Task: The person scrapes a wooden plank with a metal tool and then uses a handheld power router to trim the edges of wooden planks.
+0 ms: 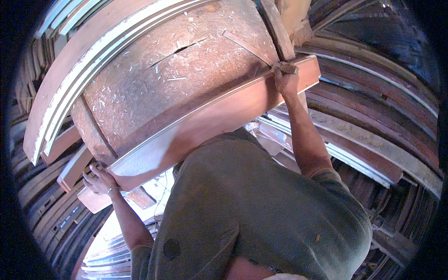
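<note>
A long, pale reddish board (210, 115) runs diagonally along the near edge of a worn worktable (179, 81). My left hand (98, 179) grips the board near its left end, fingers bent over the upper edge. My right hand (284, 79) is closed on the upper edge near the right end, beside a short brown piece (291, 70) that I cannot clearly make out. A thin wooden strip (245, 46) lies on the worktable, one end reaching my right hand. Pale shavings are scattered over the tabletop.
Curved boards with white edges (74, 70) lie across the table's far left. Stacks of long timber (382, 121) fill the right side, and more boards (56, 214) are piled at lower left. A dark upright batten (275, 32) borders the table's far right.
</note>
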The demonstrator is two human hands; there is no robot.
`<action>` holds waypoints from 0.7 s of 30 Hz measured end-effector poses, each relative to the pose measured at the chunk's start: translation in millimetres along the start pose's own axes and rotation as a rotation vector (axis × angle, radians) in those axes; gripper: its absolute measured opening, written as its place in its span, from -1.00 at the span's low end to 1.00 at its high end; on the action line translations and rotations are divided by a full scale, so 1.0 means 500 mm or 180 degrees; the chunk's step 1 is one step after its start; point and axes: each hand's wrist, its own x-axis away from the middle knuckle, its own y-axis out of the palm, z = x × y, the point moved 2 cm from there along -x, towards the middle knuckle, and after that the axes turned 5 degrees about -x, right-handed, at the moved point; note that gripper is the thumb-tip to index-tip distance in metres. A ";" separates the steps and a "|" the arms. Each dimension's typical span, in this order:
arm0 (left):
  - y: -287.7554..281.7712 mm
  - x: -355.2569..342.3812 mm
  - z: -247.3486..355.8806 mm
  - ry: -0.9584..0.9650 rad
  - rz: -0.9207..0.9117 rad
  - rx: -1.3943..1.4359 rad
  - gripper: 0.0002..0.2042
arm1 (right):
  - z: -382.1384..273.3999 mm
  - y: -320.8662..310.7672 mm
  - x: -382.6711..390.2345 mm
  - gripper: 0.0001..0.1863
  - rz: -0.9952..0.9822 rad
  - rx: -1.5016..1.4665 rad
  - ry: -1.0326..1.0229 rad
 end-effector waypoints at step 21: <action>0.015 -0.018 -0.006 0.0022 -0.0367 -0.0023 -0.33 | -0.084 0.022 0.056 -0.77 0.0200 0.0485 -0.1118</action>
